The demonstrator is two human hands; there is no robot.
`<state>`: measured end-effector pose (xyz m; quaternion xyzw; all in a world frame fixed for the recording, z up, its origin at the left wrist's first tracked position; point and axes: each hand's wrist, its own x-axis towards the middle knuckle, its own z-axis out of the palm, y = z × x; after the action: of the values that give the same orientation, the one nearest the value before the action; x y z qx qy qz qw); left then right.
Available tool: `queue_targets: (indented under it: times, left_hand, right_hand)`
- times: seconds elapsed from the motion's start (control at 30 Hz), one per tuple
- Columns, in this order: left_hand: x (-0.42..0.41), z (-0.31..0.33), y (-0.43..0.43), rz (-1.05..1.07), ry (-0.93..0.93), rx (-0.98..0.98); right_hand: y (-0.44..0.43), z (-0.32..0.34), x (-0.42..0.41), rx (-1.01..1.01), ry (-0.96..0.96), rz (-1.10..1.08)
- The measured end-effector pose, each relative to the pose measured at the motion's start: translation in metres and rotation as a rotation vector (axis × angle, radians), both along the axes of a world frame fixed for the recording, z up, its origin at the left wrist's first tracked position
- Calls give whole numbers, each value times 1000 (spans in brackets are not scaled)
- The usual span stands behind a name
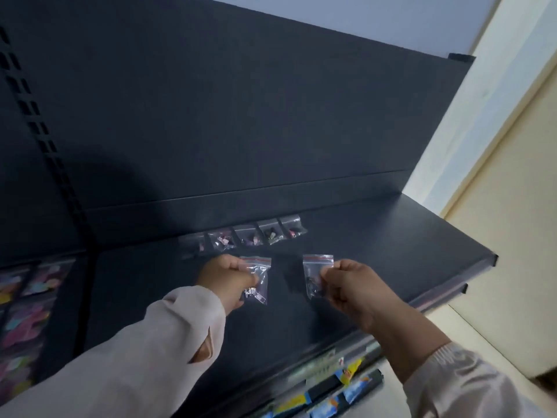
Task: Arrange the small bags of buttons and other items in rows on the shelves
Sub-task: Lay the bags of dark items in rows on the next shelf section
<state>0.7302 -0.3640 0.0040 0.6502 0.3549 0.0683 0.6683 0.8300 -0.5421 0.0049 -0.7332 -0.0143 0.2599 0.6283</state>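
Observation:
Over the dark shelf (376, 251) both my hands hold small clear zip bags with red seal strips. My left hand (224, 282) pinches one bag (258, 277) with pale, silvery bits at its bottom. My right hand (351, 285) pinches another bag (315, 274) with dark items inside. The two bags hang side by side, a gap between them, above the shelf's middle. Behind them a row of several small bags (250, 235) lies along the back of the shelf, holding pink, purple and dark pieces.
The dark back panel (241, 116) rises behind the shelf. On the neighbouring shelf at the left lie colourful packets (27, 300). Blue and yellow packets (346, 384) hang below the shelf's front edge. A cream wall (512, 206) borders the shelf's right end.

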Motion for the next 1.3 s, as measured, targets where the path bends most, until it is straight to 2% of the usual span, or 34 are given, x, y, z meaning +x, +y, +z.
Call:
queue_targets:
  times: [0.37,0.67,1.13,1.3]
  left_hand:
    - [95,-7,-41,274,30,-33]
    - [114,-14,-42,397,59,-4]
    - [130,-24,-35,457,55,-28]
    - [130,-20,-30,436,41,-15]
  right_hand:
    - [8,-7,174,-154,-43,214]
    - [42,-24,228,-246,-84,287]
    - [53,-29,248,-450,-425,382]
    - [46,-16,245,-700,-684,478]
